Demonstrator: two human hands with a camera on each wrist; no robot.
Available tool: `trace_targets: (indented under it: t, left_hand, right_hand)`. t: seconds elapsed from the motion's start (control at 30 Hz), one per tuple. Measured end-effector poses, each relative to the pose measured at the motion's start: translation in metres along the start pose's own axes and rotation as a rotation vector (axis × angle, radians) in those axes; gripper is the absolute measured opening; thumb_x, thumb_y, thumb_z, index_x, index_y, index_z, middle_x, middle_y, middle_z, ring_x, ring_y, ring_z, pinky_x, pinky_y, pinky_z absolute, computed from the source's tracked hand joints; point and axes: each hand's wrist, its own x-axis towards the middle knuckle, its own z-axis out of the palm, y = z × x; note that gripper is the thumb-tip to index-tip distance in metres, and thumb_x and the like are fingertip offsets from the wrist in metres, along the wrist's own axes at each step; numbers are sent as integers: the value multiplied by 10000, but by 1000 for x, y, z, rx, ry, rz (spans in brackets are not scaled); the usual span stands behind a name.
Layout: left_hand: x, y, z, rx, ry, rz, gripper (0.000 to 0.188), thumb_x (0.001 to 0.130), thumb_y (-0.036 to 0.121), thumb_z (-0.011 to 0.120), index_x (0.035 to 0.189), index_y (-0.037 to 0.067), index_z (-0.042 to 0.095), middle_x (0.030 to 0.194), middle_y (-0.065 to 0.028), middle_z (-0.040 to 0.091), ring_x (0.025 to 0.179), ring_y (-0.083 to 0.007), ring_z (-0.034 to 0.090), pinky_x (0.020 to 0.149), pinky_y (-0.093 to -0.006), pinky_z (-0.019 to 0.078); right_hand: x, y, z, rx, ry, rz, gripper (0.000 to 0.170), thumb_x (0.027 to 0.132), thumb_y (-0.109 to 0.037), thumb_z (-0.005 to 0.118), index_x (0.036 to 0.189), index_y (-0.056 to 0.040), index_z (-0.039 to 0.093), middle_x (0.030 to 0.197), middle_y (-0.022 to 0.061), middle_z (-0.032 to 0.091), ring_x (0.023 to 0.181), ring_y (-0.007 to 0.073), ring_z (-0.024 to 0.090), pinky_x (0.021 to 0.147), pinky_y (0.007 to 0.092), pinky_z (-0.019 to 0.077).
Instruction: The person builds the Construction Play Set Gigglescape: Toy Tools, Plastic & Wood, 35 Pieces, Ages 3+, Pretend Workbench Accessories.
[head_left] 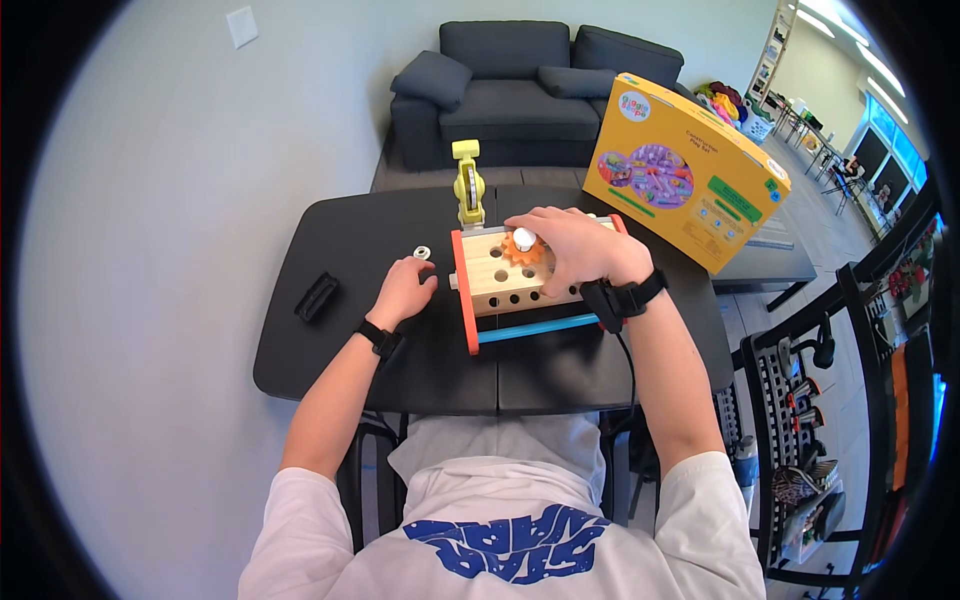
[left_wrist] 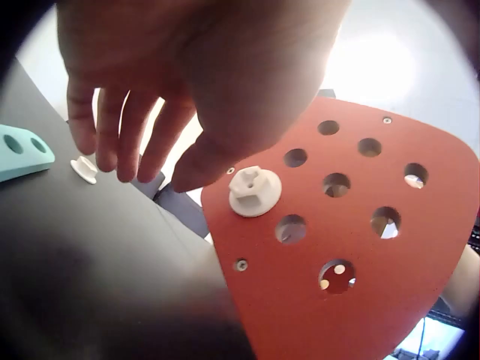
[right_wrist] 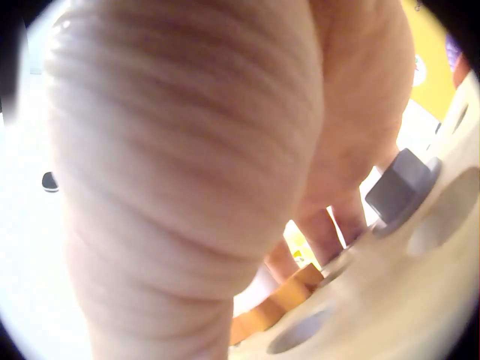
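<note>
A wooden workbench toy (head_left: 483, 283) with red end panels lies on the black table; an orange gear (head_left: 518, 256) with a white peg (head_left: 525, 239) sits on its top. My right hand (head_left: 592, 250) arches over the top, fingers reaching down beside the gear (right_wrist: 279, 304); their exact contact is hidden. Left of the toy, my left hand (head_left: 404, 290) is palm down, fingers extended close to a small white ring-like piece (head_left: 423, 253). The left wrist view shows that piece (left_wrist: 84, 169) just past the fingertips, and a white bolt head (left_wrist: 253, 190) in the red panel (left_wrist: 352, 247).
A yellow-green toy figure (head_left: 469, 186) stands behind the workbench toy. At the back right stands a large yellow box (head_left: 685, 170). A black object (head_left: 317, 297) lies on the left of the table (head_left: 420, 375). A blue bar (head_left: 535, 327) runs along the toy's near side.
</note>
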Motion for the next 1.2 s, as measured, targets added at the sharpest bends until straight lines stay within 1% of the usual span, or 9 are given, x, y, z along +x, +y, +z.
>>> trace_targets:
  t: [0.23,0.47,0.63,0.73,0.83,0.9,1.13,1.17,1.2]
  left_hand:
    - [14,-11,19,284,87,8,551,877,230,683,1371,15,569,1467,-155,527,1385,-326,451,1085,-495,413]
    - [27,-21,28,409,58,3,515,902,238,642,1376,47,580,1525,-142,482,1416,-308,421,1098,-527,370]
    - [23,-12,18,368,38,33,308,869,116,656,1170,70,698,1310,-127,610,1209,-309,582,983,-476,476]
    - [26,-13,18,262,9,96,283,860,40,638,1137,55,692,1190,-129,626,1103,-339,620,939,-446,518]
    - [23,-7,14,341,-157,106,294,885,28,610,1173,42,667,1175,-151,617,1100,-359,617,955,-442,522]
    - [20,-12,20,305,-138,131,288,917,51,593,1199,37,649,1164,-164,611,1095,-365,615,952,-441,519]
    - [6,12,-10,-93,112,113,305,1032,189,524,1269,10,594,1155,-223,576,1068,-396,604,930,-424,503]
    - [4,17,-16,-132,177,106,264,1017,170,575,1226,12,603,1085,-167,610,981,-291,642,864,-373,523]
    - [1,23,-22,-130,180,104,264,1017,170,575,1226,12,603,1085,-167,610,981,-291,642,864,-373,523]
  right_hand:
    - [21,13,0,75,-114,54,979,563,-167,823,1477,-127,476,1367,126,570,1279,332,544,1080,413,470]
    - [34,24,7,245,-244,10,949,556,-176,823,1437,-41,497,1327,181,616,1227,321,598,1047,368,485]
    - [34,27,11,274,-262,19,930,563,-187,823,1423,-35,503,1273,171,642,1172,321,626,1016,366,499]
    - [35,30,16,296,-269,29,927,565,-195,823,1423,-48,505,1267,166,644,1162,321,629,1009,368,503]
    - [34,28,15,291,-281,58,931,572,-206,827,1434,-75,503,1290,164,632,1181,324,619,1022,377,495]
    - [30,26,14,283,-291,77,936,578,-213,832,1445,-91,501,1316,163,619,1206,326,605,1038,385,485]
    - [10,19,19,128,105,-75,773,755,-383,815,1425,-110,541,1383,153,575,1288,329,547,1069,429,454]
    - [11,20,22,167,216,-169,691,794,-400,779,1383,-97,581,1342,151,606,1256,323,575,1047,433,469]
    - [10,19,25,167,215,-173,691,794,-400,779,1383,-97,581,1342,151,606,1256,323,575,1047,433,469]
